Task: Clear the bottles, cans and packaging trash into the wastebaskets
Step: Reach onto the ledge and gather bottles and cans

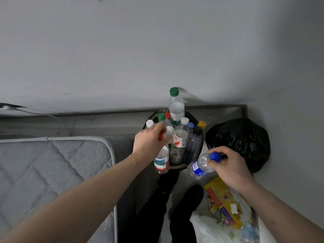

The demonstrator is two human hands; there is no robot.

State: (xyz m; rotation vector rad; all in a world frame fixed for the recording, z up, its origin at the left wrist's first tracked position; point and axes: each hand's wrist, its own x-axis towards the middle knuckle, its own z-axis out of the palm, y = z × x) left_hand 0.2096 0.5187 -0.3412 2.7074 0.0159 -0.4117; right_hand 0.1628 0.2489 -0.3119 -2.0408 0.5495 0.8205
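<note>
A round black wastebasket [182,167] stands on the floor by the wall, packed with upright plastic bottles; the tallest has a green cap [176,106]. My left hand [149,141] grips the red-capped neck of a clear bottle with a green and red label [161,162], which hangs at the basket's near left rim. My right hand [229,165] holds a clear bottle with a blue cap and blue label [201,166] by its neck, tilted, just right of the basket.
A black rubbish bag [242,141] fills the corner to the right of the basket. A quilted grey mattress [49,169] lies at the left. A clear plastic bag with a yellow carton [226,207] sits at the lower right. My dark trouser legs [157,207] are below.
</note>
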